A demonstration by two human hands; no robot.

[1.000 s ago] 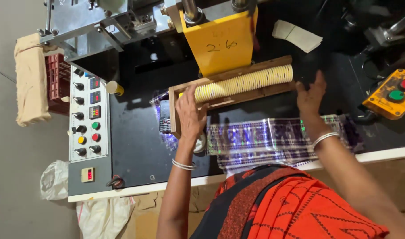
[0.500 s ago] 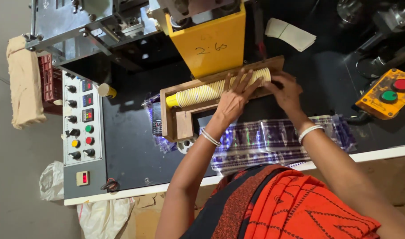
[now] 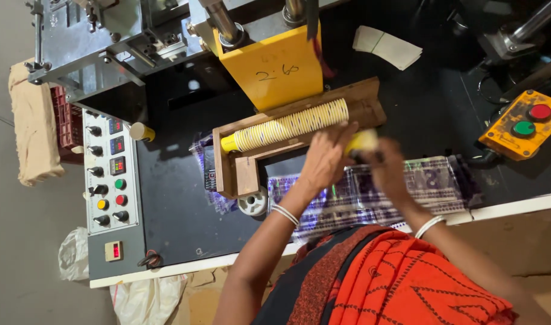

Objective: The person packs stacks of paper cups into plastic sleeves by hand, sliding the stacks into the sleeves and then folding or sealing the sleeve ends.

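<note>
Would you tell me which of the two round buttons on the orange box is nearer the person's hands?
The green button; the red button sits farther up the orange box, away from the right hand.
</note>
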